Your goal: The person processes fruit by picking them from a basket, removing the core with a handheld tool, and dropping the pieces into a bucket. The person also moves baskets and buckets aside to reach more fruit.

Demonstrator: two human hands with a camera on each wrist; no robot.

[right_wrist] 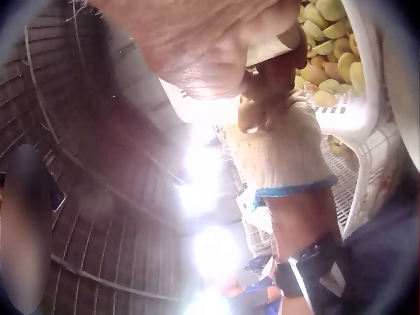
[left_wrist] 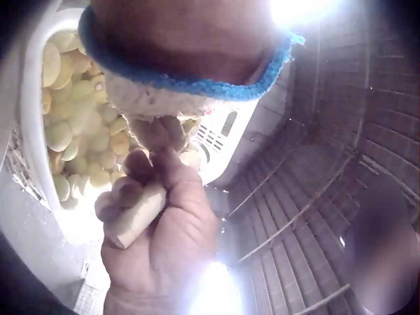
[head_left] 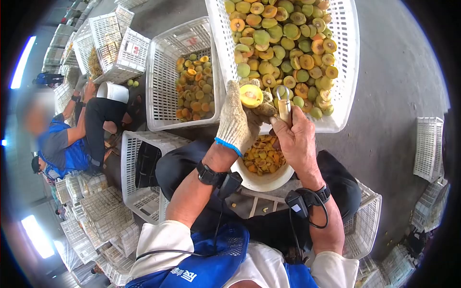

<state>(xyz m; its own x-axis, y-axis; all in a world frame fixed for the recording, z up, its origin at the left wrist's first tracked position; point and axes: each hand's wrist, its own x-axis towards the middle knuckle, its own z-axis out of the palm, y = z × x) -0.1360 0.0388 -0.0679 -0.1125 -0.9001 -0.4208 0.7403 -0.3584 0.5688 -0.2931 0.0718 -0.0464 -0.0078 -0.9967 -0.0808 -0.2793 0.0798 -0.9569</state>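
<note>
My left hand (head_left: 234, 115), in a knitted cream glove with a blue cuff, holds a halved peach (head_left: 251, 96), its yellow cut face turned up. Close beside it, my bare right hand (head_left: 297, 137) grips a pitting tool by its pale handle (head_left: 284, 113). The tool's metal loop (head_left: 282, 91) points away from me, just right of the fruit. In the left wrist view, fingers curl round the handle (left_wrist: 136, 218). The glove (right_wrist: 282, 147) shows below the right hand in the right wrist view; the fruit is hidden there.
A large white crate (head_left: 353, 53) of halved fruit stands ahead, with a second fruit crate (head_left: 154, 91) to its left. Below my hands is a white bucket (head_left: 269, 185) of orange pieces. Another person (head_left: 72, 132) sits at left near stacked crates (head_left: 103, 211).
</note>
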